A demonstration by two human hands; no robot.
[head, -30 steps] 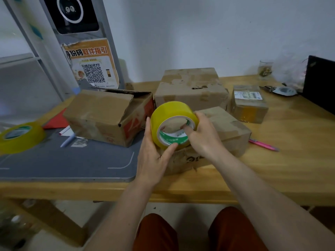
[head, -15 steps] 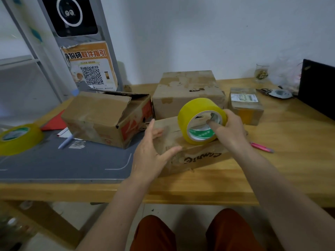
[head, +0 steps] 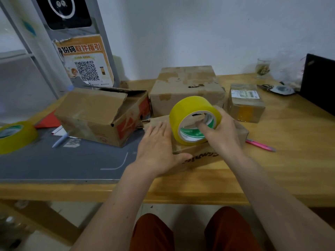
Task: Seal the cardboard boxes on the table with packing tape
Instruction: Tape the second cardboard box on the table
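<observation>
A low cardboard box [head: 201,156] lies at the table's front middle. My left hand [head: 156,149] presses flat on its top left part, fingers straight. My right hand [head: 220,132] grips a yellow roll of packing tape [head: 190,109] standing on edge on the box top, thumb inside the core. Behind stand a larger shut box [head: 186,86], an open box with red print [head: 101,115] at the left, and a small labelled box [head: 245,102] at the right.
A second yellow tape roll [head: 15,135] lies at the far left on a grey mat [head: 63,163]. A pink pen [head: 261,145] lies right of the low box. A glass [head: 263,67], keys [head: 277,88] and a black laptop [head: 319,82] stand back right.
My right hand has carried the tape roll rightward across the box top. My left hand has let go of the roll and come down flat on the box.
</observation>
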